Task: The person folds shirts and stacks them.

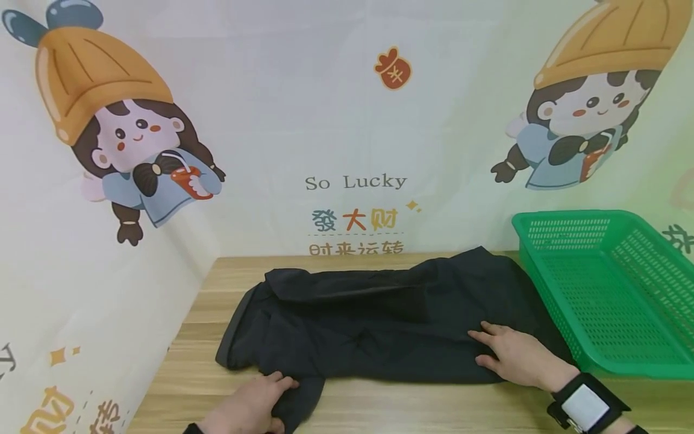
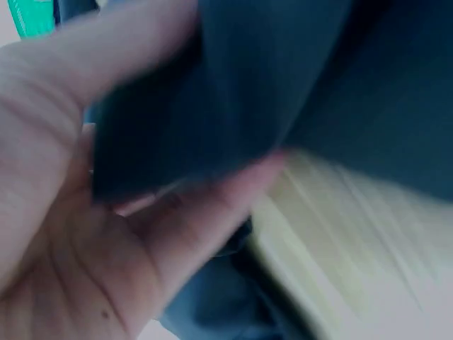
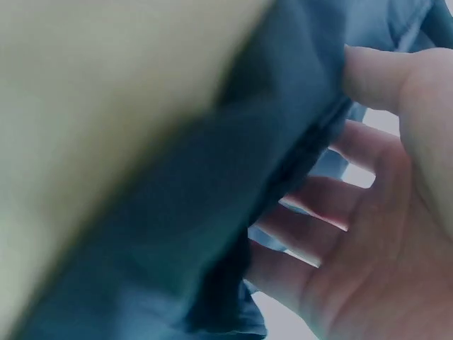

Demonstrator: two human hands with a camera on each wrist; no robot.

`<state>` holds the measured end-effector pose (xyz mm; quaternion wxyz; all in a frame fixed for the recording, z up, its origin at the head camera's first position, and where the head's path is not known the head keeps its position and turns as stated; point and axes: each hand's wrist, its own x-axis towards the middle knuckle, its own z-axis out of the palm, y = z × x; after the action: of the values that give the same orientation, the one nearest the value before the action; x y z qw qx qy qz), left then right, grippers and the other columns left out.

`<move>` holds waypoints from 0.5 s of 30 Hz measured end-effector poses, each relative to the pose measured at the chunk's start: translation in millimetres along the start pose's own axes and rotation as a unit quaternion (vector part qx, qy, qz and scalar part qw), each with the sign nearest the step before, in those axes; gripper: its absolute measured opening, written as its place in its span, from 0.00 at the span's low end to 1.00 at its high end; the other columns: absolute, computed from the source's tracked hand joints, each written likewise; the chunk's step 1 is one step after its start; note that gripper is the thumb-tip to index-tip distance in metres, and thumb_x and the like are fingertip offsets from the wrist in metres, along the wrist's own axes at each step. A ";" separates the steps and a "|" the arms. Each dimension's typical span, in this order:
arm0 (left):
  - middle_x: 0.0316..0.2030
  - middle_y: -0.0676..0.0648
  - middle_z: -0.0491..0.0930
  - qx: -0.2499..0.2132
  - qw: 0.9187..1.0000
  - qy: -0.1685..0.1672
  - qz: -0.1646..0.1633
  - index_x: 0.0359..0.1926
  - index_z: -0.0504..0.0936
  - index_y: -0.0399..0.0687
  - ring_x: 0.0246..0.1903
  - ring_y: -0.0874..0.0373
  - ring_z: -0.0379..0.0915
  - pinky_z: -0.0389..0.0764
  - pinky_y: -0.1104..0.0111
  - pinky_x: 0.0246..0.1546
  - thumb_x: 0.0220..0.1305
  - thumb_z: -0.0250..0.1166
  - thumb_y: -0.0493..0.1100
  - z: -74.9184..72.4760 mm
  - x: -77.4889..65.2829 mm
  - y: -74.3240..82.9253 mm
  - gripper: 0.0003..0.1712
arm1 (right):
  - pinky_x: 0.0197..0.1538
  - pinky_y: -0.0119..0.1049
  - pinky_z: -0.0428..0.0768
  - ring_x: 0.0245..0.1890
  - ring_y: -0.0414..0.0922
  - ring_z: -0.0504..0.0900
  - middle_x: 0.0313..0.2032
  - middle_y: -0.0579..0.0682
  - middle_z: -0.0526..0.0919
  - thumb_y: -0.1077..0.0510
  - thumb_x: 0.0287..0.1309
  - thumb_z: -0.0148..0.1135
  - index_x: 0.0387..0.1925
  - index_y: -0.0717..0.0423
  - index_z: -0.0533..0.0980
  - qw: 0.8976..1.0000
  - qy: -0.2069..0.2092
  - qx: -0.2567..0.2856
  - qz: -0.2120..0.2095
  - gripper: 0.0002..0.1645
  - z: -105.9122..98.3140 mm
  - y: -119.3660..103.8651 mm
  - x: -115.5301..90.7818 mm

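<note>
A black garment (image 1: 368,337) lies spread and folded across the wooden table, wrinkled, with a raised fold along its back. Its exact kind cannot be told. At the front left, my left hand (image 1: 252,404) holds a narrow flap of it that sticks out toward me. The left wrist view shows this dark cloth (image 2: 233,92) between the thumb and fingers, blurred. My right hand (image 1: 517,355) rests on the garment's right part with its fingers fairly straight. In the right wrist view those fingers (image 3: 304,230) lie against the cloth, the thumb apart from them.
A green plastic basket (image 1: 588,343) with perforated walls stands at the right, close against the garment's right end. Bare wood table (image 1: 184,374) shows at the left and front. A printed cloth backdrop (image 1: 358,120) rises behind the table and along its left side.
</note>
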<state>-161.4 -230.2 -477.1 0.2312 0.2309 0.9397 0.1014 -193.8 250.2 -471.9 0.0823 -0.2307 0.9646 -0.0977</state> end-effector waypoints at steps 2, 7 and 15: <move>0.42 0.48 0.84 -0.020 0.999 0.023 0.028 0.49 0.83 0.46 0.40 0.52 0.81 0.82 0.63 0.42 0.53 0.75 0.41 -3.2 1.6 -1.3 0.21 | 0.52 0.57 0.82 0.57 0.66 0.80 0.60 0.70 0.77 0.47 0.60 0.66 0.61 0.58 0.76 1.000 0.000 0.001 0.001 0.32 3.5 0.2 -1.1; 0.35 0.54 0.86 -0.070 0.992 0.069 0.081 0.39 0.87 0.48 0.34 0.65 0.81 0.79 0.71 0.35 0.59 0.70 0.39 -27.1 2.3 -1.4 0.06 | 0.51 0.57 0.82 0.57 0.66 0.80 0.61 0.71 0.76 0.48 0.58 0.68 0.61 0.58 0.76 1.000 0.007 -0.001 -0.001 0.32 6.3 2.5 -2.0; 0.24 0.61 0.73 -0.198 0.965 0.013 0.170 0.35 0.84 0.54 0.27 0.72 0.70 0.72 0.77 0.30 0.66 0.65 0.49 -100.6 -14.8 20.9 0.07 | 0.49 0.56 0.83 0.56 0.66 0.80 0.60 0.71 0.77 0.47 0.57 0.69 0.61 0.57 0.77 1.000 0.012 0.001 -0.010 0.32 8.2 5.0 -1.6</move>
<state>-190.1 -227.5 -377.4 0.2393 0.3359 0.8506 0.3260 -192.9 254.1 -480.7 0.0700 -0.2390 0.9631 -0.1023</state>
